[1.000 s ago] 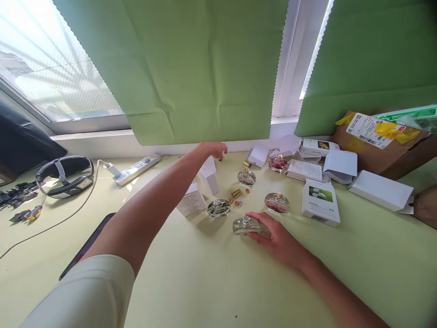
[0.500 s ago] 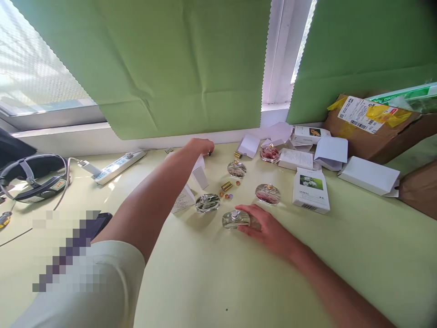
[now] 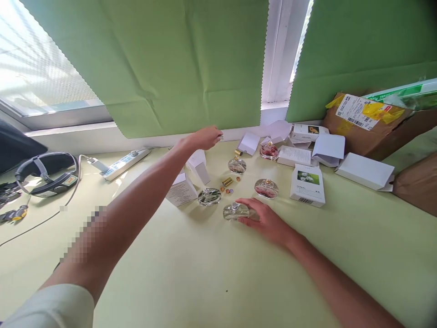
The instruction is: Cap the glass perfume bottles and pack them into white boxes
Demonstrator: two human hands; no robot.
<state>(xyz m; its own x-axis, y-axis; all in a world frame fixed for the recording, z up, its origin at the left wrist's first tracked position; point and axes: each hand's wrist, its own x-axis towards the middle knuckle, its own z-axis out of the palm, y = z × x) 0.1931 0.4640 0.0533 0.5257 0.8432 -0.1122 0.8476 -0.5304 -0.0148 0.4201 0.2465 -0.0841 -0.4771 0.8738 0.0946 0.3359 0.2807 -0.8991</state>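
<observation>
My left hand (image 3: 205, 136) reaches far across the pale green table (image 3: 218, 273), lifted a little near the wall, its fingers pinched on a small silvery object (image 3: 221, 135) that I cannot name. My right hand (image 3: 264, 218) rests on the table with fingers curled round a clear round glass bottle (image 3: 235, 211). Another clear bottle (image 3: 209, 196) lies just left of it. A pink-filled bottle (image 3: 266, 188) sits behind my right hand. Small gold caps and beads (image 3: 227, 183) lie between the bottles.
White cartons (image 3: 307, 184) and open box sleeves (image 3: 365, 171) are scattered at the right, beside a brown parcel (image 3: 368, 127). Two small white boxes (image 3: 182, 189) stand under my left arm. A power strip (image 3: 124, 161) and a headset (image 3: 46, 173) lie at the left. Green blinds hang behind.
My left hand has risen off the table near the wall with its fingers pinched on a small object. My right hand stays on the clear bottle. The camera shifted slightly.
</observation>
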